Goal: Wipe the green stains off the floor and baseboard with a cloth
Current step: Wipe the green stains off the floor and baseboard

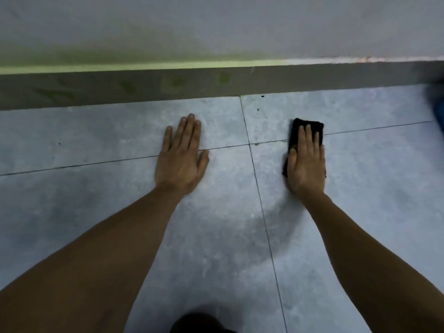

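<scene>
A folded black cloth (296,131) lies on the grey tiled floor (216,236), and my right hand (306,159) presses flat on it with straight fingers. My left hand (182,155) rests flat on the floor to the left, fingers straight, holding nothing. Along the wall runs a grey baseboard (312,78) carrying several green stains (224,78), with more green smears (55,93) further left. A small greenish mark (256,144) sits at the tile joint between my hands.
The pale wall (216,25) above the baseboard has a greenish tint along its lower left. A blurred blue object (437,102) sits at the right edge. A dark shape (199,323) shows at the bottom middle. Small dark specks (262,96) dot the floor near the baseboard.
</scene>
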